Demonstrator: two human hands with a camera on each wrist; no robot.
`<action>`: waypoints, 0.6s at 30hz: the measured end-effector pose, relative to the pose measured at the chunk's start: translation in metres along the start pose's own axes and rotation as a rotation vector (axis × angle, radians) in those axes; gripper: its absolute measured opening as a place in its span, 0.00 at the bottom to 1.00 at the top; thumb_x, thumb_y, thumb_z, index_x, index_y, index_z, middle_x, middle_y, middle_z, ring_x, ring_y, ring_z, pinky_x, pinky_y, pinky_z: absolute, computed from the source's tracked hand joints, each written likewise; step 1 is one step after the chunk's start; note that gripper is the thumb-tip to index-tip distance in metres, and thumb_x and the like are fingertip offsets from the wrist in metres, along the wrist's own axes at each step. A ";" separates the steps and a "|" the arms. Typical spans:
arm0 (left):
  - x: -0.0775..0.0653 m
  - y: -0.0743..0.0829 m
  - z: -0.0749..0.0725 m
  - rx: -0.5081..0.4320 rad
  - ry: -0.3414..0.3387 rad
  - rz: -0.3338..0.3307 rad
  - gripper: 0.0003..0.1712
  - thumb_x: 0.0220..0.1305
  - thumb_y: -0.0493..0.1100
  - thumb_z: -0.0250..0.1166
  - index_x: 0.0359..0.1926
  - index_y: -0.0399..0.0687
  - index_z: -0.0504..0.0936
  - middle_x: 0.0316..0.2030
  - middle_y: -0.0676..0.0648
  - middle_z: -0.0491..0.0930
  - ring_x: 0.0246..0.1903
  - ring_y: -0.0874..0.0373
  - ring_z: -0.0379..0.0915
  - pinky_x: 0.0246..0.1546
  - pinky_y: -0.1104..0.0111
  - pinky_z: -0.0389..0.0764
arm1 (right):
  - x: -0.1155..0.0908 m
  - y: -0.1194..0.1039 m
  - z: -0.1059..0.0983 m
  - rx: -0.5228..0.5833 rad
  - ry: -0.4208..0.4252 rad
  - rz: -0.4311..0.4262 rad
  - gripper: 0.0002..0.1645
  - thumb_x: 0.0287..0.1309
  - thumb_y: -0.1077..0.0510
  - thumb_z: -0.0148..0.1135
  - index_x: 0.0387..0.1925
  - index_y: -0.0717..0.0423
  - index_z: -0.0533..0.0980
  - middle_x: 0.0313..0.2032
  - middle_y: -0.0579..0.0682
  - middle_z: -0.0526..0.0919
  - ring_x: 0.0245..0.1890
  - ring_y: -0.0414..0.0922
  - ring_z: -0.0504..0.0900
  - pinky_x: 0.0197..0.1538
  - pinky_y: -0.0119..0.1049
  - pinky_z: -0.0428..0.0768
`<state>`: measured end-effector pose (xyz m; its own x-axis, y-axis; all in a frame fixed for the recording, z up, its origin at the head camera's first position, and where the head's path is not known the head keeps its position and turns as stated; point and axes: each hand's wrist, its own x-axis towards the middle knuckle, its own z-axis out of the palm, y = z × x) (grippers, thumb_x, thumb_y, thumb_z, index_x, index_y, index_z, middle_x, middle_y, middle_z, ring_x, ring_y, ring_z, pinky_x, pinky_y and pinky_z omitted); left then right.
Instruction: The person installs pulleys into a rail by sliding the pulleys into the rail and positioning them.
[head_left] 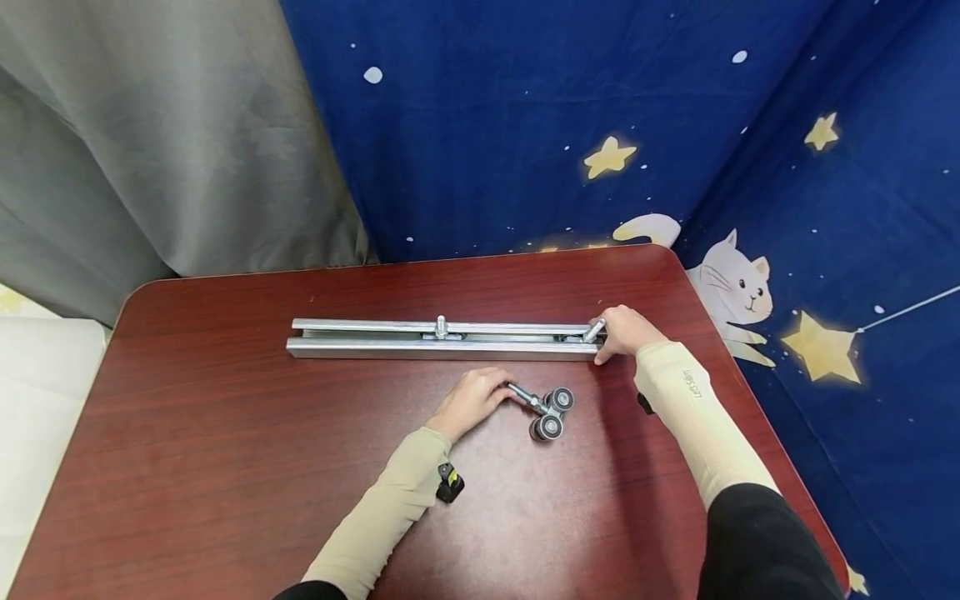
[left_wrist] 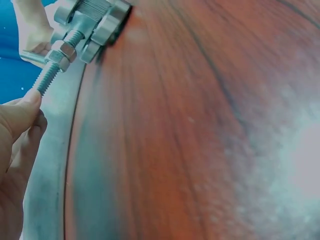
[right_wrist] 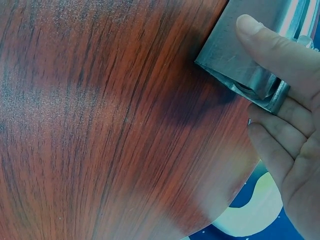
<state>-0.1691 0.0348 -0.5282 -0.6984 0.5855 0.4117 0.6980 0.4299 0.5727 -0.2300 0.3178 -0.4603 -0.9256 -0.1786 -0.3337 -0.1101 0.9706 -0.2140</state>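
A silver metal channel rail lies lengthwise on the table, its slot facing up. Two threaded bolts stand out of the slot: one upright bolt near the middle and one tilted bolt at the right end. My right hand grips that end, its thumb on the side wall and fingers by the far side. In front of the rail, my left hand pinches the threaded stem of a roller trolley between thumb and fingertips. The trolley's wheels point right, away from the hand.
The dark red wooden table has rounded back corners. Behind it hang a grey curtain and a blue curtain with stars and a cat. A white surface lies beyond the left edge.
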 end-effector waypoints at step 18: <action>0.009 0.022 -0.011 -0.028 0.021 0.117 0.06 0.55 0.38 0.64 0.35 0.41 0.82 0.31 0.51 0.80 0.30 0.63 0.75 0.34 0.74 0.76 | -0.001 -0.002 -0.002 -0.014 -0.008 -0.022 0.39 0.28 0.53 0.77 0.48 0.62 0.77 0.44 0.60 0.80 0.39 0.51 0.75 0.46 0.46 0.74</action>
<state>-0.1620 0.0421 -0.5045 -0.6161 0.6156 0.4914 0.7703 0.3406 0.5391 -0.2293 0.3165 -0.4578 -0.9199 -0.2008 -0.3369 -0.1349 0.9686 -0.2089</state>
